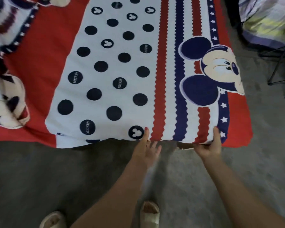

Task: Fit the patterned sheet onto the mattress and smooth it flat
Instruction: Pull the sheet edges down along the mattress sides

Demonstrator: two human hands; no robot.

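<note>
The patterned sheet (115,66), red, white and navy with dots, zigzag stripes and cartoon mouse faces, lies spread over the low mattress, which it hides. Its near edge hangs over the front side. My left hand (146,148) is at that edge, thumb on top beside a dot, fingers spread below the hem. My right hand (210,146) grips the edge further right, thumb on top by the starred navy band, fingers curled underneath.
Grey concrete floor (48,175) lies in front of and right of the mattress. A crumpled pale bundle (266,22) and a black folding stand (280,66) are at the upper right. My feet in beige slippers (149,213) stand close to the mattress edge.
</note>
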